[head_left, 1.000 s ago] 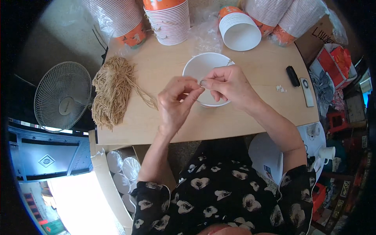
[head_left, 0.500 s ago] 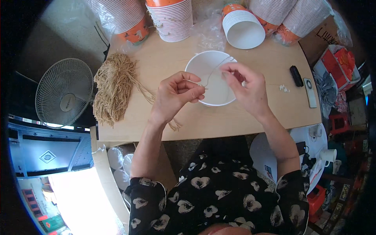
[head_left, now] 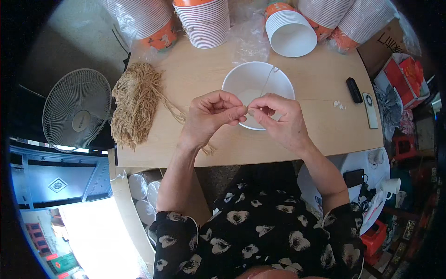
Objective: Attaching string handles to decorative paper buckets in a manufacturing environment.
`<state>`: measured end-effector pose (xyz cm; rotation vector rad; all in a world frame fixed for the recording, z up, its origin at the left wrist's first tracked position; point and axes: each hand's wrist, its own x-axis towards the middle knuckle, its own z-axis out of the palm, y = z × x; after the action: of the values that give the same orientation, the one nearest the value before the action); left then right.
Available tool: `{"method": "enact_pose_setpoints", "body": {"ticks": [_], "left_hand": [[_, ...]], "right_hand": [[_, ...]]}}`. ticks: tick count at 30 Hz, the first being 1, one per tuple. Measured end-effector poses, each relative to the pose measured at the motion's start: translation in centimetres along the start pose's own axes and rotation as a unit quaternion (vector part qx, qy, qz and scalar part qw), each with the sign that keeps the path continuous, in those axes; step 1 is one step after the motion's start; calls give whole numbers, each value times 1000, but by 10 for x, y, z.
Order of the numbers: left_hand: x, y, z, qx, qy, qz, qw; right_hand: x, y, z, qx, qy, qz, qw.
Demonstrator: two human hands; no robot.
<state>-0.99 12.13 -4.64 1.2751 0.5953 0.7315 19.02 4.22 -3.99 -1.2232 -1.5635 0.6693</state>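
Observation:
Over the near side of a white paper tub (head_left: 278,86), my left hand (head_left: 213,114) and my right hand (head_left: 284,122) meet fingertip to fingertip. Both are closed in a pinch on a thin pale string (head_left: 266,83), whose end between the fingers is mostly hidden. From my right fingers the string runs up across the tub's inside to a small loop at its far rim. Left of my hands lies a thick bundle of beige cords (head_left: 135,104), with a few strands trailing to the right behind my left wrist.
Stacks of orange and white tubs (head_left: 204,25) line the table's back, with clear plastic wrap (head_left: 251,42) among them. Small white bits (head_left: 339,105), a black object (head_left: 354,90) and a pale remote (head_left: 370,110) lie at right. A fan (head_left: 76,109) stands left.
My right hand has moved left and slightly down to meet my left fingertips. The string now runs straighter toward the tub's far rim.

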Motion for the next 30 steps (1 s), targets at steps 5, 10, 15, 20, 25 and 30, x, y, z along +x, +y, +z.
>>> {"method": "enact_pose_setpoints", "body": {"ticks": [5, 10, 15, 20, 25, 30], "left_hand": [[-3, -1, 2, -31, 1, 6, 1000], [-2, -1, 3, -38, 3, 5, 999], [-2, 2, 3, -34, 9, -10, 999], [-4, 3, 5, -21, 14, -16, 1000], [-4, -2, 4, -14, 14, 4, 1000], [-4, -2, 10, -6, 19, 8, 1000]], "right_hand": [[1, -1, 0, 1, 20, -11, 1000], [1, -3, 1, 4, 19, 3, 1000], [2, -9, 1, 8, 11, 20, 1000], [0, -3, -1, -11, 12, -6, 1000], [-4, -2, -1, 5, 5, 16, 1000], [-5, -9, -1, 3, -8, 11, 1000]]}}
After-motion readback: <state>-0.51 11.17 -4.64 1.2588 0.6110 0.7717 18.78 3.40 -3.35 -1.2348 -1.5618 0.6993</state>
